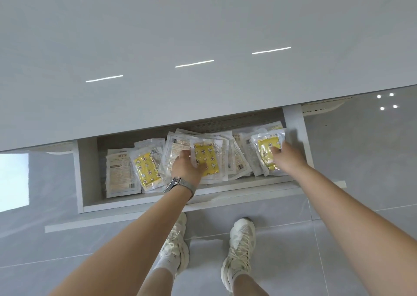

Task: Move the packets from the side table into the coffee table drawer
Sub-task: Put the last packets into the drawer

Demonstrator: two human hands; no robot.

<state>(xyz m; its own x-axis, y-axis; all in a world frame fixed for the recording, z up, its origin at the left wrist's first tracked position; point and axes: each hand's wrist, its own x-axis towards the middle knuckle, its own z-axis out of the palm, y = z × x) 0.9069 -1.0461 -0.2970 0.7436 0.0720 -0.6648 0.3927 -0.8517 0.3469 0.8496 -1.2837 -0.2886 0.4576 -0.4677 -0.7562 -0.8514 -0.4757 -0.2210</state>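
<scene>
1. The left hand [188,168] lies flat on the middle stack of packets [204,158] in the drawer [144,202], fingers spread over a yellow-printed one – it looks like pressing and settling, though I cannot tell whether any finger is curled under an edge

2. The right hand [285,158] reaches to the stack at the right end [266,151], fingertips on the top packet; whether it pinches that packet or only pushes it is not clear from here

3. Both hands are palm down, probably because loose, slippery plastic packets slide over each other – flattening keeps the heaps low enough for the drawer to shut under the table top [203,36]

4. A third lot lies at the left end [144,167], untouched, partly fanned, some packets printed side up and some showing the white back

5. The packets fill most of the drawer from left to right, lying toward its near wall, with a strip of bare floor showing at the far side

6. The side table is not in view, so I cannot say whether more packets wait there; judging by the drawer, the move is well along

7. A watch [179,182] sits on the left wrist, and the person's shoes [240,246] stand just near the open drawer front
</scene>
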